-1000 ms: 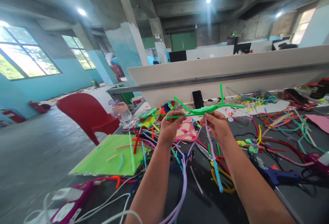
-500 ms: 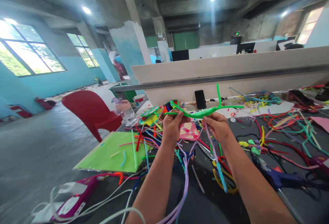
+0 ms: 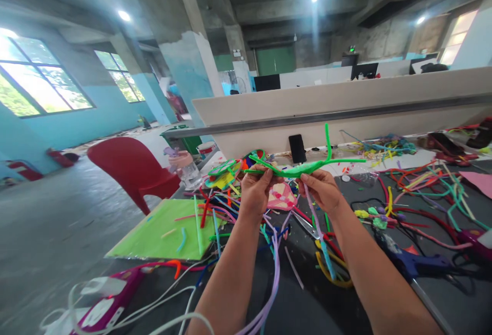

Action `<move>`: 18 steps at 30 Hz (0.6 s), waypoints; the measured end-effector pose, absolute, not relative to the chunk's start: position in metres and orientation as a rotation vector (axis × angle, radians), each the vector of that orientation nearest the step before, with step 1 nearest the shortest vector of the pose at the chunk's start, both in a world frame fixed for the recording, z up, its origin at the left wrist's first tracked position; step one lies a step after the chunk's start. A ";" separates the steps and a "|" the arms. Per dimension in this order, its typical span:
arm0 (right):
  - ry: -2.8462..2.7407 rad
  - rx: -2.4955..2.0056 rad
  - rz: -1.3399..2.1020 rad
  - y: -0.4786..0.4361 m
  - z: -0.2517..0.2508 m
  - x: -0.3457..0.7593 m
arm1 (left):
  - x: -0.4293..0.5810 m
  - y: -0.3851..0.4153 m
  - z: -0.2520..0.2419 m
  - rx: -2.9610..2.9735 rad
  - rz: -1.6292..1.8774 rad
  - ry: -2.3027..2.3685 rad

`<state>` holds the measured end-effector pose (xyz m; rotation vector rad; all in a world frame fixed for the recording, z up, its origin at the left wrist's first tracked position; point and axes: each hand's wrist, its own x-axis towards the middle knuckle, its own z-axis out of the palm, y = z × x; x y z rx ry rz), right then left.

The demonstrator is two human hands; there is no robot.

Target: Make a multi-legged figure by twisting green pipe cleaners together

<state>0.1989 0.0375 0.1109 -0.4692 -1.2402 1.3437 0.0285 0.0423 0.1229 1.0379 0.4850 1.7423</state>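
Observation:
Both hands hold up a piece made of green pipe cleaners (image 3: pixel 294 172), with loose ends sticking out at each side and one end pointing straight up on the right. My left hand (image 3: pixel 255 186) pinches its left end. At the right part, my right hand (image 3: pixel 320 187) is closed on it with thumb and fingers. A lilac and light-blue pipe cleaner (image 3: pixel 314 217) hangs down from the fingers of my right hand. Beneath the hands lie a pink patterned piece (image 3: pixel 282 196) and scissors (image 3: pixel 306 223), partly covered.
A green sheet pack (image 3: pixel 154 230) lies at left, near a purple power strip (image 3: pixel 111 301) with white cables. A blue glue gun (image 3: pixel 418 263) rests at right. Pipe cleaners (image 3: pixel 434 186) are scattered about. A phone (image 3: pixel 297 149) leans on the partition; a bottle (image 3: pixel 187 170) stands back left.
The view has shifted slightly. Both hands keep their hold on the green piece, and the hanging lilac and light-blue pipe cleaner has swung a little to the left.

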 end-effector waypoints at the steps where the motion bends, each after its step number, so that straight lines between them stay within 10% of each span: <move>1: -1.245 -0.476 1.333 0.038 0.111 0.199 | 0.028 0.042 0.123 1.045 1.738 0.490; 18: -1.112 -0.449 1.128 0.044 0.110 0.212 | 0.031 0.039 0.124 1.040 1.562 0.404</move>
